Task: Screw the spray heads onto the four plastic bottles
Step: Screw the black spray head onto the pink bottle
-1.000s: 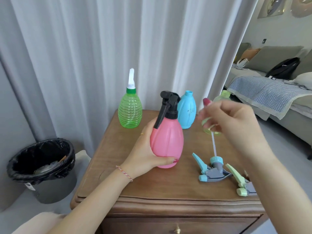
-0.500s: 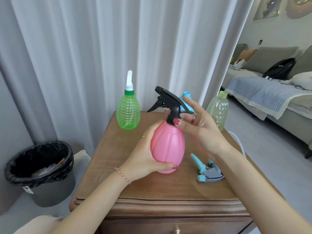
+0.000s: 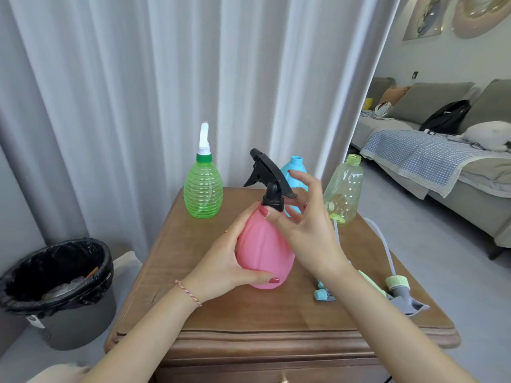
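At the middle of the frame, my left hand wraps the belly of the pink bottle, which stands on the wooden surface, and my right hand pinches the collar of the black spray head between thumb and forefinger, the other fingers fanned loose. I judge this the tightening step: I should keep the bottle pressed upright, turn only the collar, and stop when it seats without forcing the thread. At upper left of centre, the green bottle already carries a white-tipped cap. Behind my right hand, the blue bottle and the pale yellow bottle stand open-necked. Toward lower right, two loose spray heads lie waiting: a blue one, mostly hidden by my forearm, and a green one.
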